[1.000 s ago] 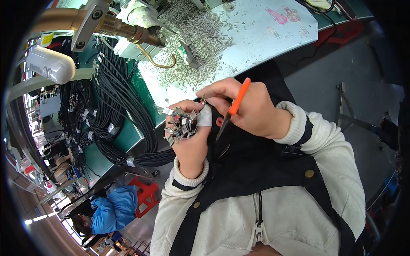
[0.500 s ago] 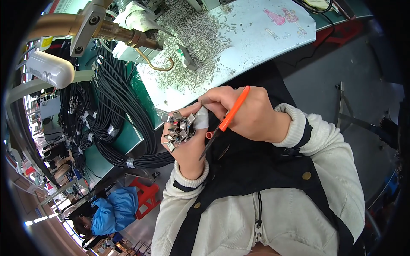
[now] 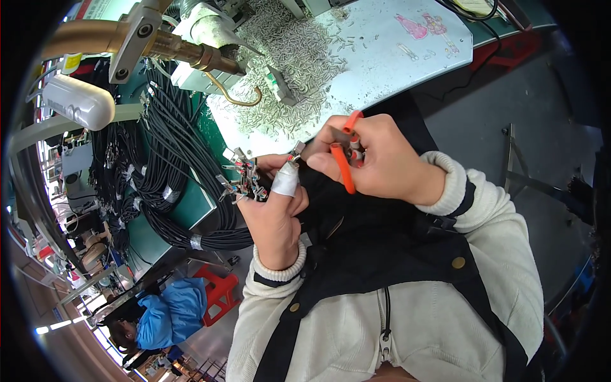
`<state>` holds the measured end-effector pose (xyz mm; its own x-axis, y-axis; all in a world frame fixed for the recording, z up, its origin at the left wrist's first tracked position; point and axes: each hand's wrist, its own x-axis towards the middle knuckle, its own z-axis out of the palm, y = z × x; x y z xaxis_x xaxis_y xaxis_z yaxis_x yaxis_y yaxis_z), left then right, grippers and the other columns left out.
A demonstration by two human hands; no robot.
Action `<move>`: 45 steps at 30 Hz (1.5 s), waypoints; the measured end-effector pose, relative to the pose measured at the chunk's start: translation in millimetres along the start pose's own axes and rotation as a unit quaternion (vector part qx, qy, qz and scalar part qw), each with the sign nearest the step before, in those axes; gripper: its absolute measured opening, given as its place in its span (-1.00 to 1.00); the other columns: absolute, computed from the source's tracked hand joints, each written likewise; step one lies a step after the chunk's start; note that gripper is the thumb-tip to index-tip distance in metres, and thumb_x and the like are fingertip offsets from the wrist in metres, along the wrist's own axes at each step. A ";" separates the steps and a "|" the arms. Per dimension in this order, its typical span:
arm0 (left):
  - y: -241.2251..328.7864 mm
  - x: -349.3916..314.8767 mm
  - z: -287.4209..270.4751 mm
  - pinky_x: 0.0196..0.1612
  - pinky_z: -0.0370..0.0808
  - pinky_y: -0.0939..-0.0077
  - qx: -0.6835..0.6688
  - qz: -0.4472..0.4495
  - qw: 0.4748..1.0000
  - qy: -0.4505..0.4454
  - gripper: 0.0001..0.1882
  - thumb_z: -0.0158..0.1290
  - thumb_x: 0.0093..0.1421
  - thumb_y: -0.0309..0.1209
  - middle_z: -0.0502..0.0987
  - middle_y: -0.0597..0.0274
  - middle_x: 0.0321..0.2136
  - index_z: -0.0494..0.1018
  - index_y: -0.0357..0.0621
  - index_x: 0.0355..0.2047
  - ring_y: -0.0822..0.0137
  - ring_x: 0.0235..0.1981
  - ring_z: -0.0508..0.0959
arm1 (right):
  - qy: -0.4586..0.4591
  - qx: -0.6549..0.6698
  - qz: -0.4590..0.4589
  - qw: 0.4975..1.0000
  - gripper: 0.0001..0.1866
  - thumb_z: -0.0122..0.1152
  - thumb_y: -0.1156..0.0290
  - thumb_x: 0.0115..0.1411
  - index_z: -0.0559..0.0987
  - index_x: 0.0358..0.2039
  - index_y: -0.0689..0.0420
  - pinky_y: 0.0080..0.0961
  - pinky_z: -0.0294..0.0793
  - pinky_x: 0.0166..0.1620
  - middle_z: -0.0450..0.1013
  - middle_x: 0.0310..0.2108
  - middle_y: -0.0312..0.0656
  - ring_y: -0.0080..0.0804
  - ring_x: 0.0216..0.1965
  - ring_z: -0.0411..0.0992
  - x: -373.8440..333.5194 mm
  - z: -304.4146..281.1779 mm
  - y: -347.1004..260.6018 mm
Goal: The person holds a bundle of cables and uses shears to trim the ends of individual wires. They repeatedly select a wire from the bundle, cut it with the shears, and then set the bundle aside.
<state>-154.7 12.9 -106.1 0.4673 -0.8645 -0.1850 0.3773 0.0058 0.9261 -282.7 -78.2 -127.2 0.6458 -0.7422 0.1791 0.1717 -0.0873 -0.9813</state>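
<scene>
My left hand (image 3: pixel 273 223) is closed around a bunch of small silver metal connectors (image 3: pixel 242 178) with bits of red on them. White tape wraps the thumb. Between that thumb and the forefinger, a single metal connector (image 3: pixel 297 150) is pinched upright. My right hand (image 3: pixel 385 162) grips a cutting tool with orange handles (image 3: pixel 342 169), which look like scissors or snips; its blades are hidden by the hand. The right fingertips are close beside the pinched connector; whether they touch it I cannot tell.
Ahead lies a white board (image 3: pixel 382 70) strewn with small metal pieces (image 3: pixel 286 89), beneath a machine with a brass-coloured pipe (image 3: pixel 210 60). Bundles of black cables (image 3: pixel 172 146) fill the green table at left. A person in blue (image 3: pixel 168 315) sits farther left by a red stool (image 3: pixel 219 296).
The cutting tool has turned in my right hand, its blade no longer pointing down toward my left wrist. My left hand has rotated, and a single connector now stands at the taped thumb.
</scene>
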 end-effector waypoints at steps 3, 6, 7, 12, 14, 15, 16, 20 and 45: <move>4.0 0.4 3.4 -0.77 -0.02 0.72 0.004 -0.013 1.000 0.013 -0.88 -0.06 0.04 -0.66 0.29 0.31 -0.66 0.31 -0.37 -0.37 0.64 -0.84 0.08 | -0.115 -0.288 0.057 0.949 -0.75 0.15 0.30 0.02 0.42 -0.57 0.25 -0.60 0.39 -0.51 0.40 -0.70 -0.18 -0.34 -0.59 0.46 0.4 -13.3 -13.5; 3.2 -0.1 1.9 -0.77 -0.02 0.72 0.005 -0.003 1.000 0.004 -0.88 -0.06 0.03 -0.67 0.29 0.31 -0.66 0.31 -0.37 -0.37 0.64 -0.84 0.09 | -0.129 -0.321 0.061 0.936 -0.70 0.16 0.20 -0.02 0.42 -0.60 0.21 -0.54 0.34 -0.59 0.34 -0.78 -0.19 -0.26 -0.68 0.40 -1.6 -5.7 -4.6; 2.5 0.2 1.8 -0.78 -0.02 0.72 0.005 0.000 1.000 -0.002 -0.88 -0.06 0.03 -0.67 0.29 0.30 -0.66 0.31 -0.37 -0.37 0.64 -0.84 0.09 | -0.134 -0.337 0.066 0.929 -0.67 0.17 0.16 -0.03 0.42 -0.61 0.20 -0.51 0.31 -0.63 0.31 -0.82 -0.19 -0.21 -0.73 0.36 -2.7 -3.7 -0.8; 7.8 7.2 -1.8 -0.77 -0.02 0.73 0.037 -0.011 0.999 -0.001 -0.88 -0.07 0.04 -0.66 0.30 0.29 -0.66 0.30 -0.35 -0.36 0.63 -0.85 0.08 | -0.135 -0.340 0.074 0.928 -0.71 0.14 0.23 0.01 0.41 -0.62 0.21 -0.48 0.28 -0.66 0.33 -0.79 -0.17 -0.20 -0.75 0.32 -3.7 0.1 12.1; 8.0 18.0 -6.2 -0.77 -0.02 0.73 0.036 -0.062 0.997 -0.004 -0.88 -0.09 0.05 -0.64 0.27 0.32 -0.68 0.31 -0.33 -0.34 0.63 -0.84 0.07 | -0.119 -0.250 0.075 0.958 -0.73 0.11 0.28 0.04 0.40 -0.59 0.23 -0.53 0.28 -0.67 0.31 -0.81 -0.20 -0.29 -0.77 0.32 -3.1 -0.6 17.8; 8.0 24.8 -8.2 -0.77 -0.02 0.74 0.036 -0.088 0.995 -0.006 -0.88 -0.09 0.06 -0.62 0.25 0.33 -0.70 0.31 -0.32 -0.34 0.63 -0.83 0.07 | -0.111 -0.204 0.075 0.970 -0.75 0.09 0.30 0.06 0.40 -0.58 0.24 -0.55 0.27 -0.68 0.31 -0.82 -0.21 -0.34 -0.79 0.32 -1.8 -1.2 18.9; 8.5 33.2 -9.8 -0.77 -0.02 0.74 0.036 -0.088 0.995 -0.007 -0.88 -0.09 0.06 -0.62 0.25 0.33 -0.70 0.31 -0.32 -0.34 0.63 -0.83 0.07 | -0.110 -0.205 0.074 0.970 -0.75 0.09 0.30 0.06 0.40 -0.58 0.24 -0.55 0.27 -0.68 0.31 -0.82 -0.21 -0.34 -0.79 0.32 0.5 -2.7 16.5; 8.9 68.2 -15.0 -0.77 -0.01 0.75 -0.085 -0.127 0.987 -0.038 -0.88 -0.09 0.09 -0.55 0.20 0.39 -0.71 0.31 -0.28 -0.33 0.63 -0.82 0.07 | -0.038 0.076 0.191 0.978 -0.79 0.04 0.35 0.10 0.39 -0.47 0.27 -0.66 0.27 -0.68 0.31 -0.79 -0.27 -0.53 -0.78 0.31 15.2 -7.3 -3.5; 12.8 98.1 -16.6 -0.79 0.00 0.77 -0.050 -0.130 0.988 -0.060 -0.80 0.03 0.06 -0.44 0.19 0.39 -0.69 0.25 -0.18 -0.35 0.62 -0.81 0.09 | 0.032 -0.085 0.064 0.994 -0.84 0.00 0.46 0.08 0.38 -0.39 0.31 -0.67 0.24 -0.70 0.28 -0.78 -0.28 -0.62 -0.79 0.28 83.5 -8.0 23.0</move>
<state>-90.7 -63.5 -117.8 0.2485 -0.8964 -0.3671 0.5526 -0.1800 0.8138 -230.8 -147.5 -135.3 0.6040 -0.7953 0.0520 -0.0403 -0.0956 -0.9946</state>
